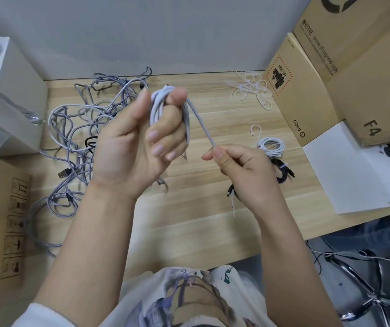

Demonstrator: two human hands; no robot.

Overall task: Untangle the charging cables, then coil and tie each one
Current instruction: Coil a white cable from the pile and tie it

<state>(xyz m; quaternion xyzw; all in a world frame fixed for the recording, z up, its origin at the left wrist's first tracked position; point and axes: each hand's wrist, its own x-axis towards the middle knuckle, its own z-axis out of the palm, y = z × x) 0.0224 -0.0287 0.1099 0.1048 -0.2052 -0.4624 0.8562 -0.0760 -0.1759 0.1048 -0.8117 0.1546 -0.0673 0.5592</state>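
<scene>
We see the left hand (139, 138) raised above the wooden worktop (189, 223), its fingers curled round a coiled light grey cable (159, 106); the loops pass over the fingers and under the thumb, which presses on their top. From that coil a straight free end (201, 125) runs down and away toward the right hand (241, 168), which pinches it between thumb and forefinger, the other fingers folded in loosely. The two hands are near each other but apart, joined only by this taut length.

Beyond and outward of the left hand lies the tangled heap of braided grey cables (80, 128), spread loosely on the worktop, with a USB plug (63, 173) showing at its near edge and a bit of black cable (91, 142) among the strands. Just past the right hand, on its outer side, rest a tied white coil (271, 146) and, touching it on the near side, a tied black coil (283, 171). A further black cable end (231, 193) with a white tie peeks from under the right wrist. Far ahead of the right hand we see a loose pile of white ties (250, 90) beside the cardboard boxes (319, 74). A white sheet (349, 171) lies outward of the right hand.
</scene>
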